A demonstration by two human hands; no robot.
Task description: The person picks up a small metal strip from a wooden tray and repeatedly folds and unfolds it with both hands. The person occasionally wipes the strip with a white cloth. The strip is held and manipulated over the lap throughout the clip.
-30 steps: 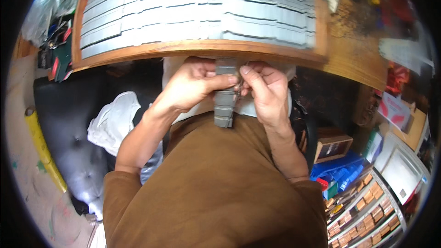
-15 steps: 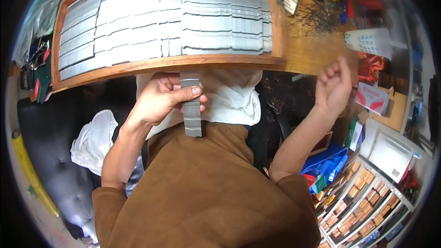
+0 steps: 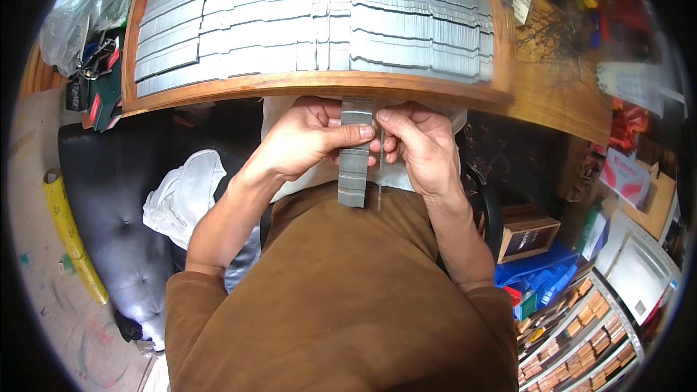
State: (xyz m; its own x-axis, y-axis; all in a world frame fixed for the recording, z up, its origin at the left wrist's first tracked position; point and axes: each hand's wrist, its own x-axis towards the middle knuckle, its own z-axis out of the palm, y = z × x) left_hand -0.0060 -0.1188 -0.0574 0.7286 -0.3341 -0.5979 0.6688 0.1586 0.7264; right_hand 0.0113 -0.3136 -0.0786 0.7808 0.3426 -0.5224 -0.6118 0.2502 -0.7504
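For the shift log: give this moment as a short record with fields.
Left hand: grips the grey strip stack from its left side
Right hand: on the stack's right edge, fingers at a thin strip
Stack position: upright over the lap, below the wooden tray
Tray contents: rows of grey strips
Left of person: black cushioned seat, white plastic bag

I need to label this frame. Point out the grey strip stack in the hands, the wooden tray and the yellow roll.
grey strip stack (image 3: 353,174): head view, lower half below the thumbs.
wooden tray (image 3: 290,86): head view, near front rim.
yellow roll (image 3: 67,236): head view, middle of its length.
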